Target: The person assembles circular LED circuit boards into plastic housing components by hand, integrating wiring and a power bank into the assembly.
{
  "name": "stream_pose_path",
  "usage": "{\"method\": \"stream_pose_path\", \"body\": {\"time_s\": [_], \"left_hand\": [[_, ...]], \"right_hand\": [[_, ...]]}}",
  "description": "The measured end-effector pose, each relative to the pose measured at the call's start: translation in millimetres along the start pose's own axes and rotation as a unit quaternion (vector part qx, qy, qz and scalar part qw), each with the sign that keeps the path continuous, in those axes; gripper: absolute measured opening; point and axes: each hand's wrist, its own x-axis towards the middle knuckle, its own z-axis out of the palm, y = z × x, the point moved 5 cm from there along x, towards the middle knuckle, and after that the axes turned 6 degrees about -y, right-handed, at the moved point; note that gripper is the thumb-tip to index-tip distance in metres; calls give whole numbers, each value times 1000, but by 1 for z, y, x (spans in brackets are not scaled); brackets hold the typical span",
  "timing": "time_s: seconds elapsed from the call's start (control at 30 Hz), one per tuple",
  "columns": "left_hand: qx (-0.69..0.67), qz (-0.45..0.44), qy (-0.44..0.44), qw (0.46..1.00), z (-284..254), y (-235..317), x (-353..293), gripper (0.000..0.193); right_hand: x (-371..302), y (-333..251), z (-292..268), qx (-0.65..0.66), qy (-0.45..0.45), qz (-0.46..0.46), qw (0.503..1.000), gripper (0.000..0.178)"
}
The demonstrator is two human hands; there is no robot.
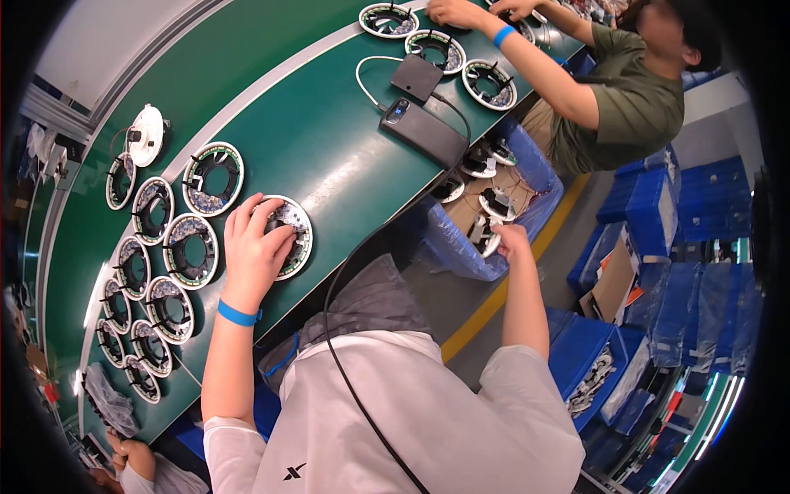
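On the green bench, my left hand (pixel 255 245) curls its fingers over the left edge of a round white light housing (pixel 303 240) with circuit parts inside. The hand hides part of that housing. Off to the right, my right hand (pixel 512 239) reaches down to a blue bin lined with plastic (pixel 539 165). Its fingers pinch the edge of a small white round part with a black piece (pixel 485 239). Several similar white and black parts (pixel 497 202) with thin wires lie in the bin.
Several white-rimmed ring housings (pixel 190 251) stand in rows on the bench at left, near an upright white disc (pixel 146 136). A black power bank (pixel 424 132) is cabled to a dark box (pixel 416 77). A co-worker (pixel 617 90) handles housings at far right. Blue crates (pixel 576 354) stand behind the bin.
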Motion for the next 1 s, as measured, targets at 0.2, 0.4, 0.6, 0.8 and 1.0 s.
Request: {"method": "stream_pose_path", "body": {"time_s": [0.2, 0.4, 0.6, 0.8, 1.0], "left_hand": [[6, -16, 13, 1000, 3, -4, -7, 14], [-21, 2, 18, 1000, 1, -5, -7, 15], [-19, 11, 42, 999, 12, -12, -12, 14], [-5, 16, 69, 997, 14, -14, -17, 9], [-15, 14, 64, 998, 18, -14, -19, 10]], "right_hand": [[-115, -54, -8, -44, 9, -243, 969, 9], [-237, -129, 25, 134, -161, -324, 923, 7], [-295, -185, 70, 132, -185, -409, 884, 10], [-341, -224, 143, -39, -50, -632, 772, 15], [-324, -219, 271, -383, 124, -791, 460, 24]]}}
